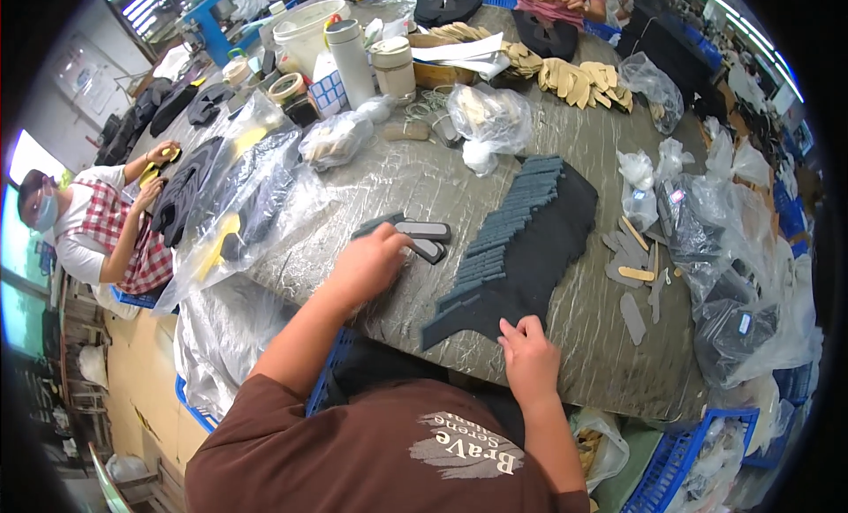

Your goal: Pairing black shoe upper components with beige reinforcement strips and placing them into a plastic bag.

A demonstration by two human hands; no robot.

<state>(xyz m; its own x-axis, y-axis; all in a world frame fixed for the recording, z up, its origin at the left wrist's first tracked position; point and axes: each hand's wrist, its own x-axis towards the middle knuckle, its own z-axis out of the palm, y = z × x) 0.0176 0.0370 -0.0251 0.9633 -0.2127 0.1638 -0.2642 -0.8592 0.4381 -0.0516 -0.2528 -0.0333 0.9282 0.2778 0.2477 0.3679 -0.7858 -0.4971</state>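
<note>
A dark, irregularly shaped flat sheet (549,257) lies on the table in front of me. Overlapping rows of slim blue-grey strips (508,230) cover its left side. My right hand (530,354) is closed at the sheet's near edge, thumb and index finger pinching it. To the left, my left hand (375,261) has its fingers curled over a dark strip-like piece (375,223); the fingertips are partly hidden. Beside those fingers lie a few rounded pieces (424,230) with grey faces and black edges.
Grey offcuts and wooden sticks (636,273) lie right of the sheet, before plastic-bagged goods (738,323). Farther back stand a bucket (309,36), a tall flask (351,63) and heaps of tan pieces (583,82). A co-worker (106,213) sits left; another (565,1) works opposite.
</note>
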